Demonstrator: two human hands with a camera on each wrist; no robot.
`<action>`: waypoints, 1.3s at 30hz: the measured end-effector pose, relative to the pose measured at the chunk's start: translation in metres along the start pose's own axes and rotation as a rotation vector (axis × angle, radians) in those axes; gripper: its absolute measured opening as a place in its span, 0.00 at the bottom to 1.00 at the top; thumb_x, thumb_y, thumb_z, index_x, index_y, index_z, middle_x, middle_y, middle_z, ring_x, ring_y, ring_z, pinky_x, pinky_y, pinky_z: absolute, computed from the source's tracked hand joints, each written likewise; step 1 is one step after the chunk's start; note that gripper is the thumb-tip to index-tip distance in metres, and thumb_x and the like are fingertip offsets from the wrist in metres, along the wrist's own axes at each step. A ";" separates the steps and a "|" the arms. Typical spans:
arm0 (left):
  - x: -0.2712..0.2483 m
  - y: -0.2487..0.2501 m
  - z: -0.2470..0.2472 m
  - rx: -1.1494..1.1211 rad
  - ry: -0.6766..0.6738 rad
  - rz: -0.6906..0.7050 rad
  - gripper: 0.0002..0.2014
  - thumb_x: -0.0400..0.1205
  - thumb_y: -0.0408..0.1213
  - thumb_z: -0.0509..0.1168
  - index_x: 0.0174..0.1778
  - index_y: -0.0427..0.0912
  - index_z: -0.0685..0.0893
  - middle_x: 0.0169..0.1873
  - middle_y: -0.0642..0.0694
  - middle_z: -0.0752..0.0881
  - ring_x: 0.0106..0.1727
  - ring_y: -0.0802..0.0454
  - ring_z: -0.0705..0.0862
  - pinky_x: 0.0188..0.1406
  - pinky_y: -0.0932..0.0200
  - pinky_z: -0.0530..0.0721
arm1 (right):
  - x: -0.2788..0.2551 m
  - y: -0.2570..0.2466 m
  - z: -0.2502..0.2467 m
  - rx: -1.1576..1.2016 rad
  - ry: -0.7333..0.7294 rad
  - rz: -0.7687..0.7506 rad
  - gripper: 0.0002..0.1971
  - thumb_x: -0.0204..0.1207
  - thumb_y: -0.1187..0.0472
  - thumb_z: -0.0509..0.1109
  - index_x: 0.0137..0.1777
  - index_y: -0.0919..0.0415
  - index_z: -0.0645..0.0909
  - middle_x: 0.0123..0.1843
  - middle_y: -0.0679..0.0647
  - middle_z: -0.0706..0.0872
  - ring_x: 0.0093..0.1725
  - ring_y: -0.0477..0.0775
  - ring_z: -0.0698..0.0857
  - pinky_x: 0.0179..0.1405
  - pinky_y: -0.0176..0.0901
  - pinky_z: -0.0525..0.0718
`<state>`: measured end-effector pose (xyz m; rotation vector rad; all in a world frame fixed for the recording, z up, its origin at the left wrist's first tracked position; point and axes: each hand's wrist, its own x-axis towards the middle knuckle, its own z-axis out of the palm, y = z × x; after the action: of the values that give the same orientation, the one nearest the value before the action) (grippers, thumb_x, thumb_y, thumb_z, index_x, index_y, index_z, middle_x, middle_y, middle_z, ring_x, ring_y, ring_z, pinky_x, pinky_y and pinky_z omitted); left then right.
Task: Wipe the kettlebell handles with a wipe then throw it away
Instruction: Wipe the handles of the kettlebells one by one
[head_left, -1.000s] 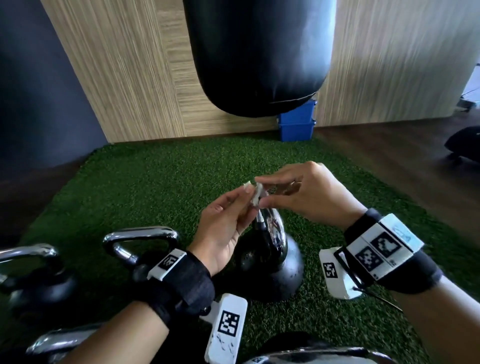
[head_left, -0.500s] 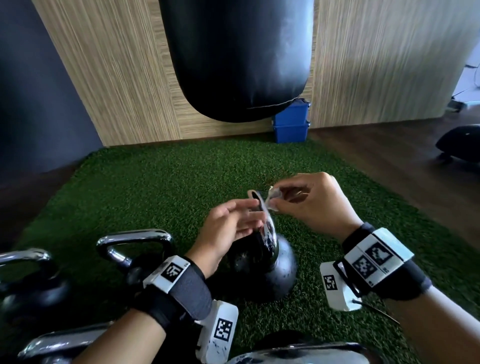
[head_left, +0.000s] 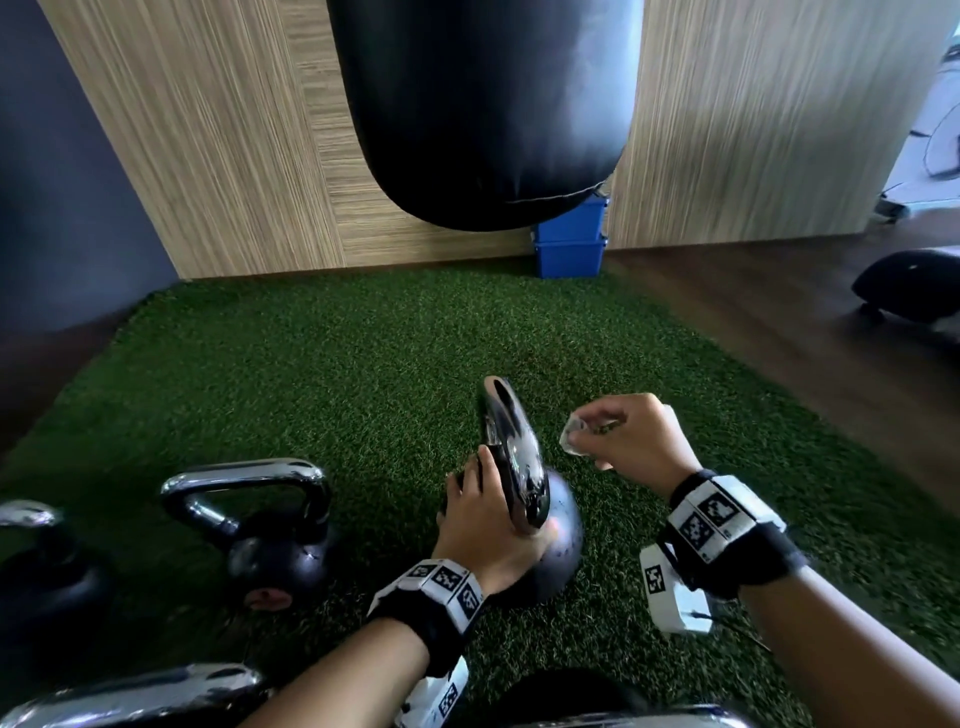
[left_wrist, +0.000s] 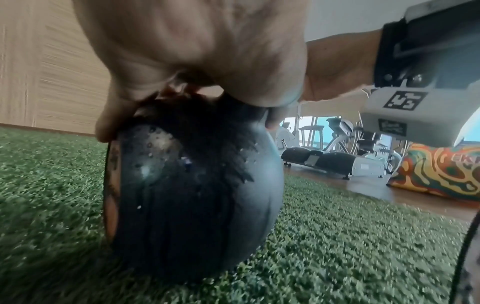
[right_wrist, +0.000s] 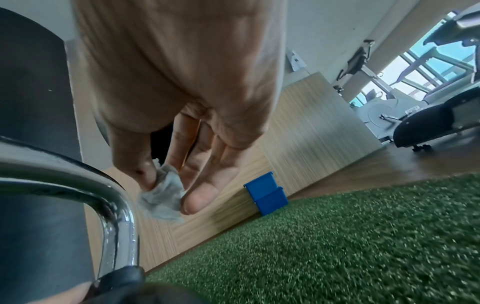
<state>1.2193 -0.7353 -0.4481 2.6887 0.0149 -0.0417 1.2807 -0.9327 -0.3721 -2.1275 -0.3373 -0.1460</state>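
Left hand (head_left: 488, 512): set on the dark kettlebell (head_left: 558, 540), palm on the ball, fingers curled at the foot of its shiny handle (head_left: 511, 447); it holds the weight in place and carries no wipe.
Further left of that hand: a second kettlebell (head_left: 275, 556) with a chrome handle stands on the green turf (head_left: 311, 374), a little apart; more weights sit at the left and bottom edges of the head view, partly cut off.
Handle in hand: rises just above the left hand's fingers, edge-on to the head camera, with the right hand just to its right and not touching it.
Right hand (head_left: 631, 441): thumb and fingertips pinch a small crumpled wipe (head_left: 574, 439); the other fingers look loose and half straight in the right wrist view.
Wipe: in the air, beside the upper part of the handle, clear of the metal.
Beyond the right hand: a blue bin (head_left: 569, 241) against the wooden wall, behind a hanging black punching bag (head_left: 483, 104).
Risk, grip: the wipe is held by a small pinch, so I judge a firm rub along the handle could pull it free onto the turf.
Risk, weight: droplets show on the ball in the left wrist view; a wet surface could let the left hand slip and the kettlebell tip.
Risk, coverage: the weights to the left could be missed.
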 end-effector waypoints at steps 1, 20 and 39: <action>0.001 -0.002 0.001 -0.026 0.011 0.013 0.62 0.72 0.72 0.62 0.90 0.39 0.39 0.90 0.39 0.51 0.91 0.36 0.50 0.88 0.31 0.54 | 0.002 0.003 0.003 0.027 -0.010 0.019 0.04 0.69 0.56 0.84 0.40 0.47 0.92 0.38 0.41 0.93 0.33 0.52 0.92 0.35 0.54 0.94; -0.002 -0.042 -0.016 -0.519 0.013 0.169 0.45 0.64 0.56 0.78 0.76 0.41 0.74 0.70 0.38 0.84 0.76 0.36 0.80 0.78 0.34 0.75 | 0.029 0.009 0.078 0.214 0.051 0.301 0.11 0.74 0.59 0.81 0.55 0.59 0.92 0.47 0.57 0.94 0.41 0.50 0.90 0.52 0.48 0.92; 0.001 -0.049 -0.009 -0.517 -0.016 0.176 0.45 0.65 0.57 0.79 0.75 0.41 0.72 0.65 0.35 0.86 0.71 0.33 0.83 0.79 0.37 0.75 | 0.044 -0.008 0.069 0.323 0.193 0.156 0.15 0.73 0.62 0.82 0.59 0.58 0.91 0.48 0.52 0.95 0.48 0.54 0.94 0.53 0.52 0.92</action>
<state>1.2201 -0.6873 -0.4610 2.1637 -0.1899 -0.0036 1.3186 -0.8629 -0.3935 -1.7949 -0.0738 -0.1909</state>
